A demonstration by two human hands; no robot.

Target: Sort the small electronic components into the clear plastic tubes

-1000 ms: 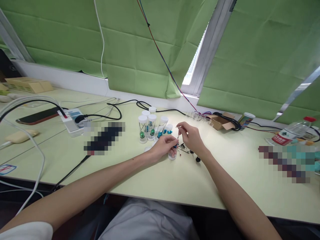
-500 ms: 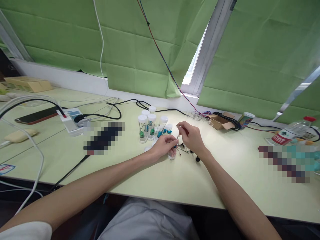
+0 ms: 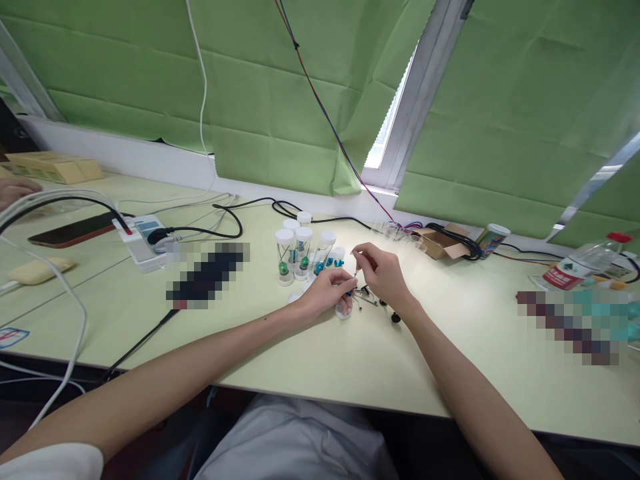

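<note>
My left hand [image 3: 329, 291] is closed in a pinch over the table, with a small blue part [image 3: 350, 293] showing at its fingertips. Just to the right, my right hand [image 3: 377, 268] pinches a thin metal piece [image 3: 355, 273] standing above the left fingertips; its full shape is hidden. Under the left fingers sits a round clear-and-white lid or cup [image 3: 343, 313]. Thin metal rods [image 3: 369, 301] and black round knobs [image 3: 396, 318] lie beneath the right hand. Behind the left hand stand several clear tubes with white caps [image 3: 285, 257], holding green and blue parts. Loose blue pieces [image 3: 339, 263] lie beside them.
A power strip [image 3: 143, 243] with cables is at left, near a dark phone-like slab [image 3: 77, 230]. Another person's hand [image 3: 17, 192] reaches in at far left. An open cardboard box [image 3: 440, 243] stands at the back, and a water bottle [image 3: 583, 263] at right.
Another person's hand has come into view at the far left edge. My own two hands have hardly moved and keep the same pinch.
</note>
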